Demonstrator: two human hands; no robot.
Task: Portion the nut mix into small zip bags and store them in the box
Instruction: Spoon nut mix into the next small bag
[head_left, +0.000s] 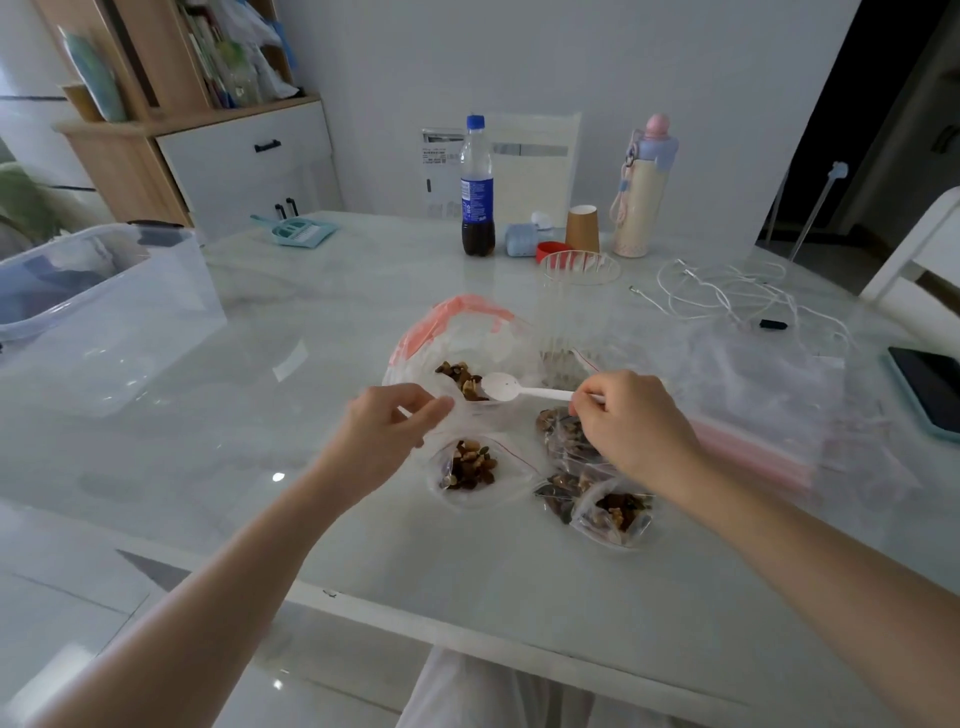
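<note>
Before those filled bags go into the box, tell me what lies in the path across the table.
Nothing visible does. The filled small bags lie near the table's front edge, and the clear box sits at the far left; only bare tabletop shows between them.

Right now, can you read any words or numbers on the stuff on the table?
No words are clear enough to quote.
Cola bottle: blue label with white print, too blurred to read.
White box behind it: a sticker with small dark print, too small to read.
Paper cup, flask: no text visible.
</note>
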